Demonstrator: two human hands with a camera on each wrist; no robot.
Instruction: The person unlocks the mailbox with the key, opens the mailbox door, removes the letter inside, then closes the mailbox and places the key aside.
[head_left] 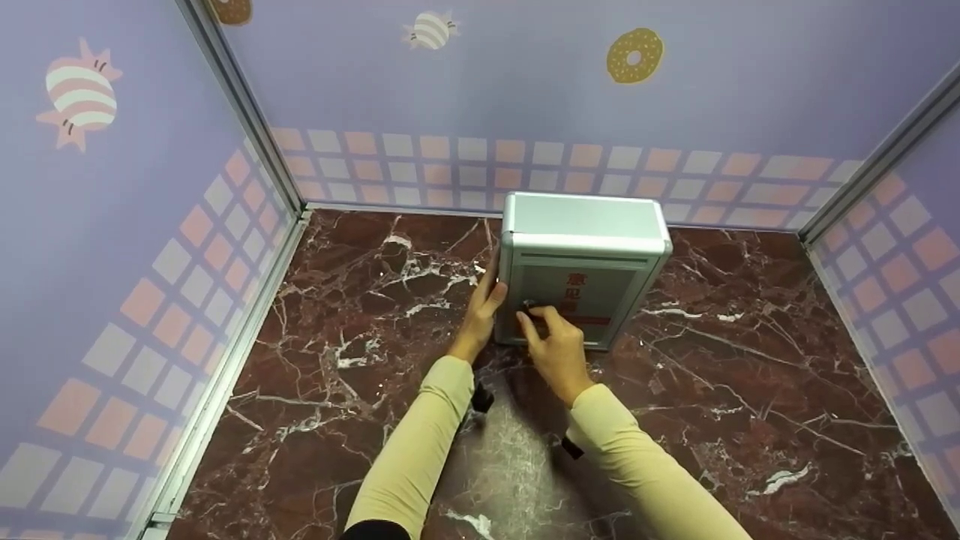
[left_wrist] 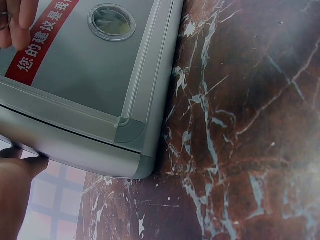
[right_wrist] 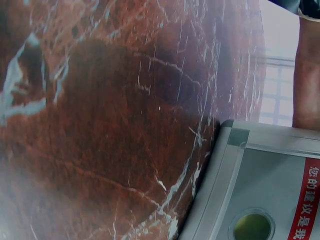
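A silver metal suggestion box (head_left: 585, 217) with red lettering stands upright on the marbled surface, its front panel facing me. My left hand (head_left: 482, 307) lies along the box's left side, fingers running up it and thumb at the front edge. With the thumb and index finger of my right hand (head_left: 559, 349), I pinch a small metal key-like piece (head_left: 527, 304) at the left of the front panel; the fingertips partly hide it. A red strip (left_wrist: 42, 42) with white characters and a round window (left_wrist: 112, 22) show on the panel in the left wrist view.
The dark red marbled surface (head_left: 750, 375) spreads around the box. Behind it stands a purple wall (head_left: 510, 82) printed with sweets and checks. Similar panels rise at left (head_left: 112, 225) and right (head_left: 900, 247), with metal strips along their edges.
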